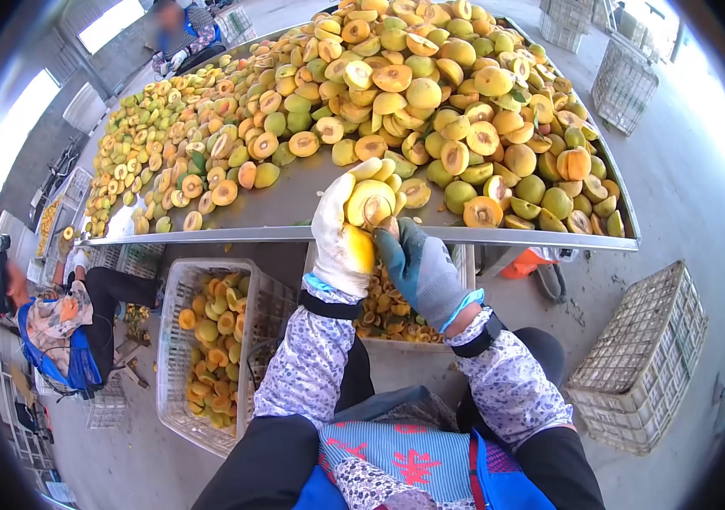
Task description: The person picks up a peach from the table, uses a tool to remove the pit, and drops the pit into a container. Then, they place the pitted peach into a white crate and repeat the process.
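Note:
My left hand (pixel 344 234), in a white and yellow-stained glove, is wrapped round a halved yellow fruit (pixel 370 204) with its cut face up. Against the fruit's lower right edge, my right hand (pixel 418 263) in a grey and teal glove has its fingers closed on something small and brownish, too hidden to name. Both hands are just over the front edge of a metal table (pixel 286 200). Behind them lies a large heap of halved yellow-green fruit (pixel 392 78), many halves with brown centres showing.
A white crate of fruit halves (pixel 171 340) stands at the lower left, another crate (pixel 418 344) beneath my hands. An empty crate (pixel 643 357) is at the right. One person (pixel 65 331) sits at the left, another (pixel 188 38) works behind the table.

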{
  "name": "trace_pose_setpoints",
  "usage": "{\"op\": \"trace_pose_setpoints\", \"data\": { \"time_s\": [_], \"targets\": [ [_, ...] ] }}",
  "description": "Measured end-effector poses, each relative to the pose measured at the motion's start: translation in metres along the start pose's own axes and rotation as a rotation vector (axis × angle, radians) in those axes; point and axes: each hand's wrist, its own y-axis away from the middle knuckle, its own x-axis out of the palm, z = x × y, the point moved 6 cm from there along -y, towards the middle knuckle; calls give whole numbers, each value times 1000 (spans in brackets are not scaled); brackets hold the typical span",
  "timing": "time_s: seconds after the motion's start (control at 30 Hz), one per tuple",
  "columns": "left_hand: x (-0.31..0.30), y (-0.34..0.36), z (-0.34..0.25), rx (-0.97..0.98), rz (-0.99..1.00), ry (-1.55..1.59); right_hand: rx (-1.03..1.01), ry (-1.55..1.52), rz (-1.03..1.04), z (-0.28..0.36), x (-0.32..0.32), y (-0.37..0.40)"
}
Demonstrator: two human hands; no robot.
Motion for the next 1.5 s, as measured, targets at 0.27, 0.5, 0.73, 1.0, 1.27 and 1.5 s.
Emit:
{"op": "trace_pose_setpoints", "data": {
  "time_s": [0.27, 0.5, 0.73, 1.0, 1.27, 1.5],
  "targets": [
    [-1, 12, -1, -32, -163, -58, -67, -85, 95, -15, 28, 2],
    [3, 11, -15, -103, -90, -382, 197, -423, 301, -19, 40, 13],
    [9, 5, -23, -136, 152, -672, 527, -456, 542, -5, 37, 25],
    [1, 4, -6, -125, 165, 15, 758, -992, 885, 9, 43, 41],
    [-78, 45, -135, 287, -412, -452, 77, 495, 438, -40, 13, 35],
    [-132, 41, -215, 445, -740, -1646, 9, 270, 327, -13, 26, 27]
  ]
}}
